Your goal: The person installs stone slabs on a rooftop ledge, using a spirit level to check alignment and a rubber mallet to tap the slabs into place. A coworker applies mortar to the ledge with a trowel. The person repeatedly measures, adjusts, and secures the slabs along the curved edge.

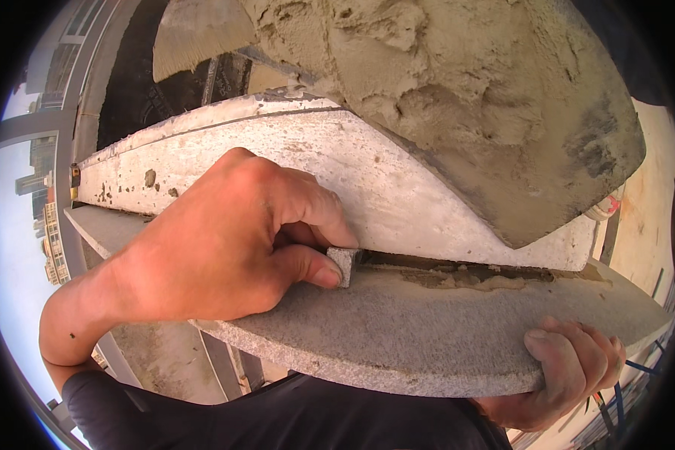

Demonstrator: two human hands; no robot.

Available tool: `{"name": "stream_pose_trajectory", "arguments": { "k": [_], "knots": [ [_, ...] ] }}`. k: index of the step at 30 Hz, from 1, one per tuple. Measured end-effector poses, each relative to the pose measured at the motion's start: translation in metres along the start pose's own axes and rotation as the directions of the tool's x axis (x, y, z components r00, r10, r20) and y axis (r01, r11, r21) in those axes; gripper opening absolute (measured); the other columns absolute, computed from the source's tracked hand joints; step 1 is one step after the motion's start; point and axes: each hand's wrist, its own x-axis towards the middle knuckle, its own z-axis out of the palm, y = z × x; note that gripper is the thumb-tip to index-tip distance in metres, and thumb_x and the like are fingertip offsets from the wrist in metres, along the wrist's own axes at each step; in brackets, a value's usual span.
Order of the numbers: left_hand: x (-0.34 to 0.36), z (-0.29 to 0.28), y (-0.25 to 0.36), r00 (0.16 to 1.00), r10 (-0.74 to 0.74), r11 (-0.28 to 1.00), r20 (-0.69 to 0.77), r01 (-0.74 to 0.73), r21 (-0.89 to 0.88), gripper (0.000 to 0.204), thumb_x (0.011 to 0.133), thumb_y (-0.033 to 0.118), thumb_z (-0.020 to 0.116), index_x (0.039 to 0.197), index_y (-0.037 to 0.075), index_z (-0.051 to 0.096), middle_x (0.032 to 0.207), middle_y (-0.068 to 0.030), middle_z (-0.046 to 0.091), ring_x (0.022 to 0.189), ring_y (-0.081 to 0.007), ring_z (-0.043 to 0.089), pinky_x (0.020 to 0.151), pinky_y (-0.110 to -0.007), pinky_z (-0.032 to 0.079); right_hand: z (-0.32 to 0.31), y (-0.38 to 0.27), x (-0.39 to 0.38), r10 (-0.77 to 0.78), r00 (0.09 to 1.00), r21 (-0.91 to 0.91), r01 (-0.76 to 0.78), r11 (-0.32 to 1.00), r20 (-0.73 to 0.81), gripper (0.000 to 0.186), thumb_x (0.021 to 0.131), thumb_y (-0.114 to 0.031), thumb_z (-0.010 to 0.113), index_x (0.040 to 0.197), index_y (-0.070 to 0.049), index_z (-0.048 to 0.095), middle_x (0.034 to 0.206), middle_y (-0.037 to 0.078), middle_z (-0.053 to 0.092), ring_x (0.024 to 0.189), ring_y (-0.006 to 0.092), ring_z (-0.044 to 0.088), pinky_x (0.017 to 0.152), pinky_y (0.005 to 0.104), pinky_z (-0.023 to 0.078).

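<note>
My left hand (225, 240) pinches a small grey stone block (343, 264) between thumb and forefinger. The block rests at the inner edge of a long grey stone slab (442, 330), against the foot of a white, mortar-spattered panel (397, 195). To the block's right, wet mortar (476, 277) lies along the joint between slab and panel. At the slab's near right edge, my right hand (574, 364) is closed round it, fingers on top and the thumb side partly hidden below.
A broad sheet loaded with thick wet mortar (457, 90) overhangs the panel at upper right. At the panel's left end is a small yellow and black object (75, 180). Metal window framing (66, 161) stands at the left, with buildings outside.
</note>
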Motion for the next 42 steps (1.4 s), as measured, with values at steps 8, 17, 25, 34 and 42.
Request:
{"name": "stream_pose_trajectory", "arguments": {
  "k": [8,17,25,34,42],
  "knots": [
    [0.0,-0.002,0.005,0.996,-0.092,0.995,0.02,0.093,-0.038,0.031,0.081,-0.011,0.086,0.11,-0.001,0.082,0.101,-0.0141,0.079,0.094,-0.0218,0.08,0.083,-0.031,0.066,0.023,0.008,-0.008,-0.056,0.969,0.053,0.071,0.996,-0.241,0.062,0.094,-0.079,0.064,0.101,-0.017,0.059,0.088,0.003,0.063,0.089,0.0228,0.061,0.094,0.0504,0.043],
    [0.0,-0.001,0.01,0.99,-0.138,0.99,0.034,0.138,0.004,0.03,0.082,-0.011,0.086,0.11,-0.002,0.082,0.102,-0.0139,0.079,0.092,-0.0205,0.079,0.083,-0.03,0.065,0.011,0.017,-0.007,-0.089,0.986,0.05,0.097,0.994,-0.138,0.055,0.101,-0.073,0.055,0.1,-0.019,0.061,0.087,0.001,0.064,0.081,0.0208,0.062,0.096,0.0526,0.041],
    [0.003,-0.001,0.011,0.993,-0.11,0.991,0.047,0.113,-0.066,0.03,0.082,-0.016,0.082,0.109,-0.003,0.081,0.103,-0.0133,0.078,0.092,-0.0178,0.078,0.081,-0.029,0.064,0.021,0.022,-0.017,-0.08,0.966,0.067,0.1,0.993,-0.247,0.057,0.1,-0.071,0.052,0.092,-0.016,0.061,0.078,0.004,0.064,0.075,0.0221,0.062,0.1,0.0537,0.042],
    [-0.008,-0.001,0.0,0.999,-0.041,0.993,0.025,0.038,0.11,0.023,0.089,0.001,0.078,0.111,-0.002,0.081,0.1,-0.015,0.083,0.087,-0.0224,0.079,0.08,-0.035,0.063,0.005,0.01,-0.005,-0.104,0.984,0.042,0.111,0.993,-0.148,0.057,0.099,-0.064,0.063,0.108,-0.007,0.066,0.102,0.008,0.068,0.095,0.0312,0.065,0.1,0.0509,0.041],
    [-0.065,-0.026,0.008,0.959,0.11,0.993,-0.263,-0.093,0.076,0.027,0.093,0.019,0.084,0.11,-0.002,0.082,0.1,-0.0131,0.082,0.09,-0.0198,0.079,0.088,-0.034,0.063,-0.001,-0.077,0.012,-0.215,0.948,0.289,0.279,0.916,-0.234,0.036,0.092,-0.016,0.082,0.124,-0.003,0.074,0.118,0.014,0.071,0.11,0.0325,0.067,0.105,0.046,0.048]
  ]
}}
